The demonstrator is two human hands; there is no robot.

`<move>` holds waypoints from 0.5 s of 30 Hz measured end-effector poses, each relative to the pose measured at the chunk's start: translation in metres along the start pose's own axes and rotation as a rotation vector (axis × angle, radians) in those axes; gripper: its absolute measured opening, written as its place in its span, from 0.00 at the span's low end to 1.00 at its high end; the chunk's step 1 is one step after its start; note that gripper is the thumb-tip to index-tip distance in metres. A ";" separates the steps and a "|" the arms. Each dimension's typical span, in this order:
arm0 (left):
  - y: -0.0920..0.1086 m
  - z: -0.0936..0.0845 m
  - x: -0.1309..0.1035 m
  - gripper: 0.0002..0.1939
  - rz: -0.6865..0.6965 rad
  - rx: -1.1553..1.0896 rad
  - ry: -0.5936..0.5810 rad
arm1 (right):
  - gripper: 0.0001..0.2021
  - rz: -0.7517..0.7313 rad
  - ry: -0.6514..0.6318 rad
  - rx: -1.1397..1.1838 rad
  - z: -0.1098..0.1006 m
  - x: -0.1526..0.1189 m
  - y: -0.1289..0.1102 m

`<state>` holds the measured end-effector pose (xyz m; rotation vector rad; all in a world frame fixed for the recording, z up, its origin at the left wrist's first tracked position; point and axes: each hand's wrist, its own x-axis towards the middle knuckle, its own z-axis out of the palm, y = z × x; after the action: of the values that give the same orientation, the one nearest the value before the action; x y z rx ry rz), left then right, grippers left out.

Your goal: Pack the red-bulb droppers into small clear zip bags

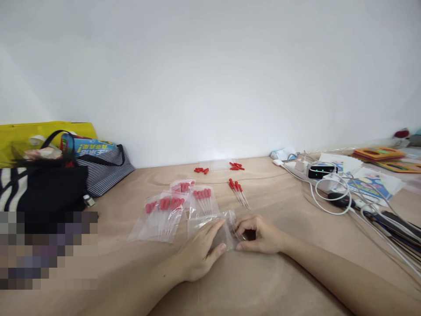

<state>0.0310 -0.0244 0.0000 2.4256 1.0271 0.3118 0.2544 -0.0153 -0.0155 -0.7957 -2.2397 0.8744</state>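
Low in the middle of the frame, the left hand [200,252] lies flat, fingers spread, on a clear plastic bag [210,228] on the surface [279,281]. The right hand [258,235] pinches the bag's right edge, its grip closed on the plastic. Filled bags of red-capped droppers [171,208] lie just above-left; loose droppers [239,192] lie above.

Filled bags [171,210] lay just left of and beyond the left hand [199,254]. Loose droppers [239,192] lay beyond the right hand [259,235]. Cables [332,197] lay well right of it.
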 end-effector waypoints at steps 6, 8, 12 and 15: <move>-0.013 -0.006 -0.007 0.26 0.023 0.012 0.029 | 0.10 0.081 0.046 0.088 -0.001 0.002 0.002; -0.021 -0.008 -0.012 0.26 0.023 0.036 0.036 | 0.10 0.081 0.048 0.109 -0.004 0.002 0.001; -0.029 -0.012 -0.017 0.26 0.011 0.067 0.056 | 0.12 0.102 0.076 0.132 -0.008 0.000 0.000; -0.027 -0.013 -0.016 0.25 0.007 0.076 0.041 | 0.13 0.136 0.165 0.112 -0.007 -0.003 0.003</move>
<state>-0.0018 -0.0148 -0.0031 2.5010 1.0671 0.3322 0.2620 -0.0127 -0.0141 -0.9404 -1.9941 0.9523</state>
